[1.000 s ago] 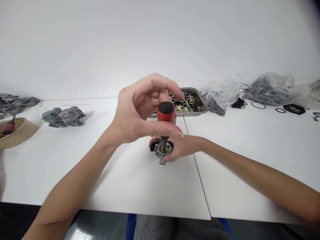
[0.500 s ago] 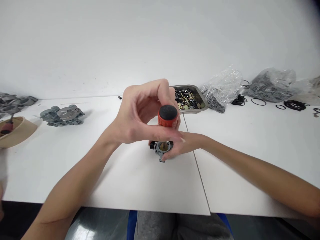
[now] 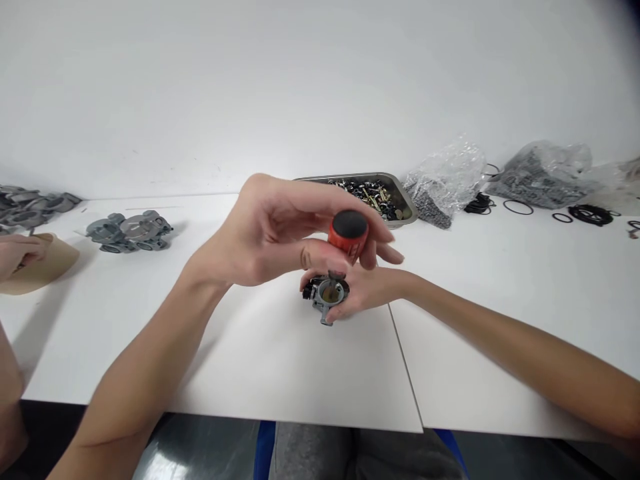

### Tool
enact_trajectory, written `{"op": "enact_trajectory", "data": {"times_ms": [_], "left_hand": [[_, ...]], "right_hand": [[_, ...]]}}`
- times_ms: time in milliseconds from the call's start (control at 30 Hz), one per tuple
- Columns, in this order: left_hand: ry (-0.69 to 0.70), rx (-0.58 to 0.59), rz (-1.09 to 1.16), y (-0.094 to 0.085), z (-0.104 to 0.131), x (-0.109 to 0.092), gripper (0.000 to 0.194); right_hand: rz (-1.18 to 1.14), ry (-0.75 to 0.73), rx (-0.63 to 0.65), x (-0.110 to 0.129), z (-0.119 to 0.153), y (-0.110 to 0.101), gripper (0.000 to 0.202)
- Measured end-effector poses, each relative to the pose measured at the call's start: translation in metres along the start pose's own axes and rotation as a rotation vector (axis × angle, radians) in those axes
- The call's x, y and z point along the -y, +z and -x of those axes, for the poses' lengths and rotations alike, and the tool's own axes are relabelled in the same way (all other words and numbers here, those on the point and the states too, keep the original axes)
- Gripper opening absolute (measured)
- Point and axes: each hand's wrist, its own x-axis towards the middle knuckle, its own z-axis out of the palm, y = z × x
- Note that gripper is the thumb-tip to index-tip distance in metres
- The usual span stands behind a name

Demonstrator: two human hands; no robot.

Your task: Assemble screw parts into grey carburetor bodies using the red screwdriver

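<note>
A screwdriver (image 3: pixel 350 230) with a red handle and black end cap stands almost upright in front of me. My left hand (image 3: pixel 277 230) grips its handle between thumb and fingers, and the outer fingers stretch away to the right. Below it on the white table is a small grey carburetor (image 3: pixel 326 303) with a round bore and black fittings. My right hand (image 3: pixel 367 290) holds the carburetor from its right side, fingers round the back and thumb at the front. The screwdriver's tip is hidden behind my left hand, so I cannot tell whether it touches the carburetor.
Behind my hands stands a metal tray (image 3: pixel 407 212) of screws and small parts. Plastic bags (image 3: pixel 445 180), black rings (image 3: pixel 590 213) and cords lie right. Two grey carburetor bodies (image 3: pixel 127 232) sit left, beside a beige bowl (image 3: pixel 63 263) with another person's hand (image 3: pixel 20 257) at it.
My left hand and the screwdriver have shifted slightly right, and its outer fingers have stretched out. The carburetor has stayed nearly in place. Another person's hand has come to the bowl.
</note>
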Motion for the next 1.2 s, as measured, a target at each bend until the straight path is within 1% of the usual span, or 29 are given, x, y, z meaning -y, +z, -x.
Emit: {"op": "enact_trajectory", "data": {"times_ms": [100, 200, 267, 333, 467, 533, 633, 733, 800, 833, 867, 900, 1000, 1067, 1100, 1133, 1200], "left_hand": [[0.072, -0.099, -0.109, 0.0, -0.002, 0.003, 0.03], [0.144, -0.199, -0.296, -0.001, -0.003, 0.004, 0.023], [0.19, -0.217, -0.395, -0.003, -0.004, 0.003, 0.02], [0.237, -0.231, -0.447, -0.003, -0.005, 0.002, 0.019], [0.32, -0.262, -0.426, 0.0, -0.006, 0.0, 0.025], [0.312, -0.258, -0.401, 0.003, -0.005, -0.002, 0.026], [0.249, -0.222, -0.382, 0.005, -0.004, -0.005, 0.025], [0.19, -0.196, -0.334, 0.001, -0.003, -0.005, 0.027], [0.126, -0.232, -0.278, -0.005, 0.0, -0.002, 0.026], [0.089, -0.282, -0.245, -0.009, 0.003, 0.0, 0.026], [0.051, -0.362, -0.213, -0.013, 0.009, 0.002, 0.026], [0.018, -0.476, -0.18, -0.017, 0.016, 0.005, 0.028], [-0.034, -0.921, -0.095, -0.028, 0.049, 0.021, 0.019], [-0.075, -1.101, -0.056, -0.032, 0.073, 0.037, 0.023], [-0.128, -1.144, -0.061, -0.033, 0.085, 0.046, 0.026], [-0.209, -1.158, -0.09, -0.032, 0.095, 0.055, 0.028], [-0.294, -1.123, -0.12, -0.028, 0.11, 0.071, 0.031]], "right_hand": [[0.034, -0.038, -0.022, -0.003, -0.002, 0.001, 0.056], [0.028, -0.075, -0.032, -0.007, -0.003, 0.002, 0.056], [0.006, -0.09, -0.029, -0.009, -0.003, 0.002, 0.055], [-0.01, -0.114, -0.034, -0.01, -0.003, 0.003, 0.055], [-0.017, -0.141, -0.044, -0.012, -0.002, 0.003, 0.054], [-0.022, -0.139, -0.045, -0.012, -0.002, 0.004, 0.054], [-0.016, -0.152, -0.055, -0.014, -0.003, 0.004, 0.054], [0.002, -0.179, -0.06, -0.016, -0.005, 0.004, 0.055], [0.007, -0.199, -0.062, -0.018, -0.005, 0.005, 0.055], [0.006, -0.208, -0.065, -0.019, -0.005, 0.005, 0.055], [0.002, -0.216, -0.069, -0.02, -0.005, 0.006, 0.056], [-0.002, -0.22, -0.07, -0.021, -0.005, 0.006, 0.056], [0.005, -0.22, -0.055, -0.024, -0.005, 0.006, 0.057], [0.021, -0.224, -0.018, -0.022, -0.005, 0.004, 0.054], [0.032, -0.221, 0.003, -0.02, -0.005, 0.003, 0.053], [0.052, -0.216, 0.021, -0.016, -0.005, 0.002, 0.05], [0.129, -0.191, 0.023, -0.005, -0.001, 0.002, 0.047]]}}
